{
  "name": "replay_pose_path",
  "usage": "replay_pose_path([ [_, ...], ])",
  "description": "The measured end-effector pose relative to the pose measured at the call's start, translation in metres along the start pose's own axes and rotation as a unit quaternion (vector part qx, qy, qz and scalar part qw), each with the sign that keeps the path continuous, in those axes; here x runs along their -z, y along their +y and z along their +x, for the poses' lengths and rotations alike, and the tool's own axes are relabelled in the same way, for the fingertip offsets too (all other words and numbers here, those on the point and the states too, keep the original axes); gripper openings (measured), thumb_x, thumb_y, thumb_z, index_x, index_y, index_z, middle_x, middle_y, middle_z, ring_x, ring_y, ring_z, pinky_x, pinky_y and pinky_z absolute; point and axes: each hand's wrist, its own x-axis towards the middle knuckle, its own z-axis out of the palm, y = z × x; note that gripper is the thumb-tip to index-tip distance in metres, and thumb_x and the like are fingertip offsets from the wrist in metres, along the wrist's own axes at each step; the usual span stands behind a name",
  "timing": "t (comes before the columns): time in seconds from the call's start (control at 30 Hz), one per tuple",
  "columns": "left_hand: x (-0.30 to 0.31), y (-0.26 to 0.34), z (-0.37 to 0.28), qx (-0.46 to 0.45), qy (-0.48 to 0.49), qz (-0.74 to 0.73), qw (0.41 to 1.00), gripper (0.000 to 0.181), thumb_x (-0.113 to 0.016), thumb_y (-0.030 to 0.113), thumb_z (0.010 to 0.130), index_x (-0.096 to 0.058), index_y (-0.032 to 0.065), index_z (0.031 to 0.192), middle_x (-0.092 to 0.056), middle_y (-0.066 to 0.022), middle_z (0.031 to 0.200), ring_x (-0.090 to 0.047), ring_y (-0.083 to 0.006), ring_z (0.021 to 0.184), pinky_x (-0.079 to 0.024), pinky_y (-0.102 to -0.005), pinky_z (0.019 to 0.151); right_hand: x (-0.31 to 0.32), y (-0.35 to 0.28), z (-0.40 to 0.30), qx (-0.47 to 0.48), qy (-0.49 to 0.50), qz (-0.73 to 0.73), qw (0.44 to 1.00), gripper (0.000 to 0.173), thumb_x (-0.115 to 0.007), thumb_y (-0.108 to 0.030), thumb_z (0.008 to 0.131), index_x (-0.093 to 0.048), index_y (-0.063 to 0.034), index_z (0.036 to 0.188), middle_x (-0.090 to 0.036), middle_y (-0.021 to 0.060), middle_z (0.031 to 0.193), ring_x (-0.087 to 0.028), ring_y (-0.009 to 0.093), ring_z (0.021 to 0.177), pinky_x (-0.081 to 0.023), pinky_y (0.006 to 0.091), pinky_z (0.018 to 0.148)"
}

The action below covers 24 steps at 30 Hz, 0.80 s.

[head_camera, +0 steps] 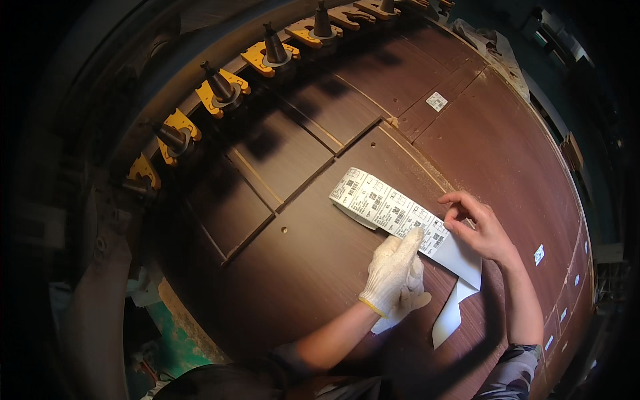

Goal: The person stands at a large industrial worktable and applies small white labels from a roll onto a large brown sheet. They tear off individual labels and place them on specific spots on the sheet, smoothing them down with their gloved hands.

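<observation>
A strip of printed labels (pixel 385 202) on white backing paper stretches over dark brown wood-grain panels (pixel 320 260). Its printed side faces up, and its far end folds under. My left hand (pixel 392 272), in a white knit glove, grips the strip with the thumb on top of the labels. Loose white fabric, apparently a second glove (pixel 400 315), hangs below that hand. My bare right hand (pixel 475 227) is at the strip's right edge, thumb and index finger apart, with nothing visible between them. Blank backing paper (pixel 450 315) trails down in a twist toward me.
Yellow tool-holder forks (pixel 257 57) line the upper left, several carrying dark conical tool holders (pixel 274 45). Cut grooves and sawdust (pixel 425 165) divide the panels. Square labels (pixel 436 101) are stuck on panels at the upper right and right. Crumpled plastic sheeting (pixel 495 50) lies along the far edge.
</observation>
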Motion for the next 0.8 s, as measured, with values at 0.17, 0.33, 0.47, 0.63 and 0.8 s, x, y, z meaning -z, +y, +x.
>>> replay_pose_path([
  [0.17,-0.002,0.006,-0.007,0.005,-0.016,-0.130,0.991,0.027,-0.057,0.034,0.102,-0.055,0.0091,0.092,-0.047,-0.0004,0.053,-0.044,-0.0126,0.040,-0.037,-0.0283,0.037,-0.005,0.007,-0.002,-0.003,-0.009,0.017,1.000,0.032,-0.063,0.001,0.088,-0.058,-0.0023,0.120,-0.062,0.0034,0.089,-0.060,0.012,0.086,-0.050,0.0287,0.080],
  [0.33,-0.004,0.009,-0.009,0.016,-0.008,-0.126,0.992,0.024,-0.057,0.033,0.102,-0.055,0.0109,0.094,-0.049,0.0012,0.055,-0.046,-0.0099,0.041,-0.037,-0.0245,0.037,-0.006,0.011,-0.003,0.072,-0.010,-0.038,0.997,0.018,-0.065,0.001,0.087,-0.066,-0.0006,0.105,-0.064,0.0057,0.092,-0.062,0.014,0.086,-0.050,0.0278,0.078],
  [0.47,-0.002,0.010,-0.007,0.022,-0.012,-0.116,0.993,0.025,-0.058,0.035,0.101,-0.056,0.0108,0.095,-0.051,0.0005,0.057,-0.046,-0.0103,0.042,-0.038,-0.0250,0.038,-0.009,0.011,-0.003,0.072,-0.021,-0.058,0.995,0.016,-0.068,-0.002,0.085,-0.070,-0.0019,0.102,-0.065,0.0069,0.092,-0.062,0.017,0.084,-0.050,0.0287,0.076],
  [0.63,-0.003,0.009,-0.005,-0.007,-0.007,-0.106,0.994,0.023,-0.056,0.032,0.102,-0.057,0.0098,0.097,-0.050,0.0003,0.057,-0.047,-0.0105,0.042,-0.038,-0.0265,0.037,-0.009,0.008,0.005,0.093,-0.032,-0.056,0.994,0.024,-0.070,-0.004,0.084,-0.072,-0.0062,0.109,-0.064,0.0066,0.091,-0.061,0.018,0.082,-0.050,0.0309,0.073],
  [0.8,0.013,-0.011,0.007,-0.072,-0.012,-0.138,0.988,0.018,-0.059,0.024,0.100,-0.057,0.0123,0.087,-0.056,-0.0022,0.069,-0.051,-0.0123,0.050,-0.037,-0.0260,0.042,-0.053,-0.065,0.022,0.276,0.020,-0.223,0.935,0.054,-0.068,-0.003,0.076,-0.067,-0.0175,0.127,-0.050,0.0063,0.076,-0.055,0.022,0.066,-0.047,0.0333,0.060],
])
